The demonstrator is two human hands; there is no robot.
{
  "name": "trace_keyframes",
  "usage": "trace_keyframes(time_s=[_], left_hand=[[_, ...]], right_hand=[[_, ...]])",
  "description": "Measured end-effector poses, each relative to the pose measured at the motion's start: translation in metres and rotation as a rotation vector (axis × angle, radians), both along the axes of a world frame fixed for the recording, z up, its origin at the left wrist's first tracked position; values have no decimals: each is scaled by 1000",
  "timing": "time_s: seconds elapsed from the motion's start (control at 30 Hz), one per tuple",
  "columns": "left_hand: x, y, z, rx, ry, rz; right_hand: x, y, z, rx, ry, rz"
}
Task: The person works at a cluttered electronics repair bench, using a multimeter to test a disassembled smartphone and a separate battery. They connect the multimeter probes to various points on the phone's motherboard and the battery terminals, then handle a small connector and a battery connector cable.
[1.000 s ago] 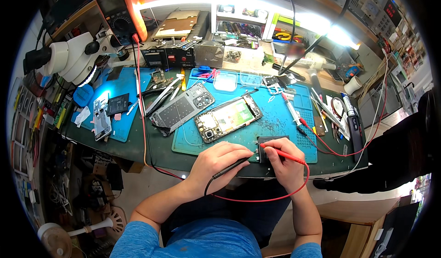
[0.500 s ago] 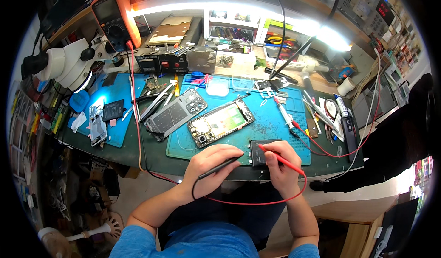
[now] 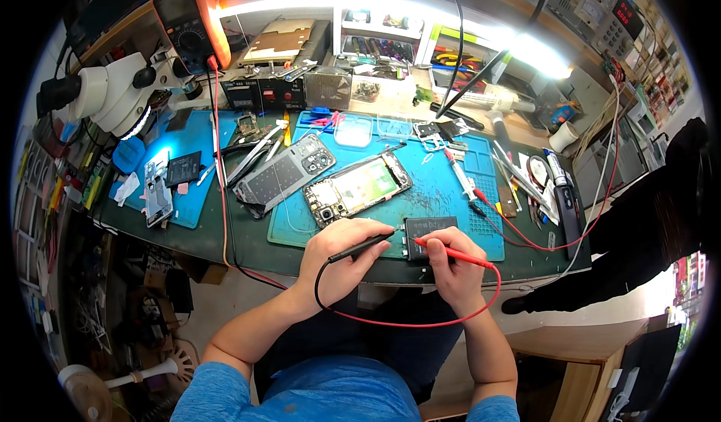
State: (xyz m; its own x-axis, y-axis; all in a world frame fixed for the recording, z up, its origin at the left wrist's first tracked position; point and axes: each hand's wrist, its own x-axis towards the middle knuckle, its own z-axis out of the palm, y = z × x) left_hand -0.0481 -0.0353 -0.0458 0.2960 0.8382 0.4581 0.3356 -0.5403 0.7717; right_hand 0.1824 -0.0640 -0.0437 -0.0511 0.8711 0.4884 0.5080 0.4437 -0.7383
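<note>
My left hand (image 3: 342, 257) holds a black test probe (image 3: 360, 246) whose tip points right at the edge of a small black battery (image 3: 426, 228). My right hand (image 3: 451, 260) grips a red test probe (image 3: 451, 253) with its tip on the same battery edge. The battery lies on the blue work mat (image 3: 451, 197) near the bench's front edge. Just beyond it rests an opened phone body (image 3: 358, 189) with its circuit board exposed. A red lead (image 3: 420, 321) and a black lead hang in loops below the bench.
An orange multimeter (image 3: 188, 18) stands at the back left beside a white microscope (image 3: 105, 95). A phone back cover (image 3: 284, 173), tweezers and small parts lie left of the mat. Tools, a white cup (image 3: 568, 134) and cables crowd the right side. Another person's dark clothing (image 3: 661, 219) is at the right.
The view has shifted slightly and my hands have drawn a little closer together over the battery. The probe tips stay at its left edge.
</note>
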Motion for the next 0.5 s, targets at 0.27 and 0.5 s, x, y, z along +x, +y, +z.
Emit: trace_keyframes(time_s=[0.27,0.5], left_hand=[[4,-1,0,24,32,35],[4,-1,1,32,38,35]], right_hand=[[-1,0,1,0,-4,5],[-1,0,2,-8,-7,22]])
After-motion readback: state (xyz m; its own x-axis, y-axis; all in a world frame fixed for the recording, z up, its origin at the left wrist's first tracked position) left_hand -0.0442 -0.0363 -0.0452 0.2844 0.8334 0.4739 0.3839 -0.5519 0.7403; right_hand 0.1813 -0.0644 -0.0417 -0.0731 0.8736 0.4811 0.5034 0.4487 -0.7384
